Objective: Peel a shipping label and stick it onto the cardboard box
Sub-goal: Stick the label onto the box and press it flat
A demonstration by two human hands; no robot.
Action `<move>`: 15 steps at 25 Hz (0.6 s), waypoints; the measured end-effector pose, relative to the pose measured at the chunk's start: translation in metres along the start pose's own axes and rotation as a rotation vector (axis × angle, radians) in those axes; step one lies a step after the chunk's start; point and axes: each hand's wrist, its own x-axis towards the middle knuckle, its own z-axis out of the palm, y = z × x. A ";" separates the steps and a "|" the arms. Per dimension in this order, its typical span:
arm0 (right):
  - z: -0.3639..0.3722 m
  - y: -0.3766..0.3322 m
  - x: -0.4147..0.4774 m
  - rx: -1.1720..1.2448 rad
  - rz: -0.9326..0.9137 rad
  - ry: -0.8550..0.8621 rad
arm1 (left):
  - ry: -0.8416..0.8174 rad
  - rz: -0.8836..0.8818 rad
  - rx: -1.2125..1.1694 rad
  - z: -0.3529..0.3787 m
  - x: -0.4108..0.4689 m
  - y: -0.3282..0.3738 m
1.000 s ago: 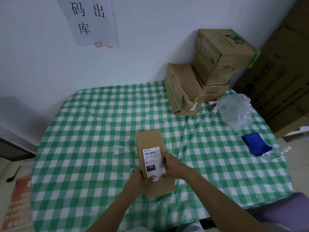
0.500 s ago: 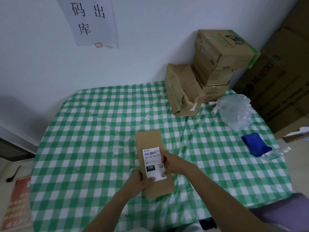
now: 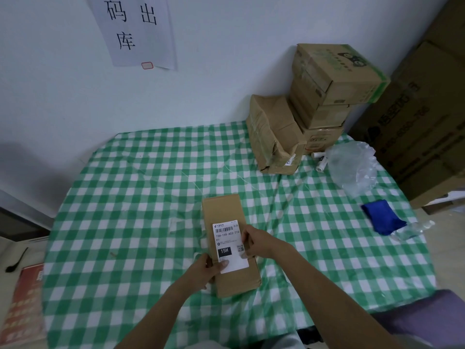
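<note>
Box: a long, plain brown corrugated cardboard box (image 3: 230, 245) lies flat on the green-and-white checked tablecloth (image 3: 141, 197), close to its near edge; matte faces, crisp edges.
Box axis: its long side runs away from the person toward the wall, leaning slightly to the left at the far end.
Label: a white rectangular paper shipping label (image 3: 230, 245) with a barcode, the print "15H-159-A03-210", a black "15H" block and a small QR code lies on the box's top face, over its near half, a little to the right of the midline; its long side follows the box's, with the barcode end farthest from the person.
Left hand: the left hand (image 3: 207, 269) clasps the box's near left edge, thumb laid on the label's near left corner, fingers curled down the box's side.
Right hand: the right hand (image 3: 256, 241) rests on the box's right edge, fingertips pressing the label's right margin beside the QR code; it encloses nothing.
Beyond the box: a stack of worn, taped brown cartons (image 3: 314, 102) stands at the tablecloth's far right corner; a crumpled clear plastic bag (image 3: 352, 165) and a folded blue cloth (image 3: 382, 217) lie well to the box's right.
</note>
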 end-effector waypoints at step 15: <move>0.005 0.004 0.004 0.172 0.033 0.058 | 0.001 -0.056 0.050 0.000 0.010 0.002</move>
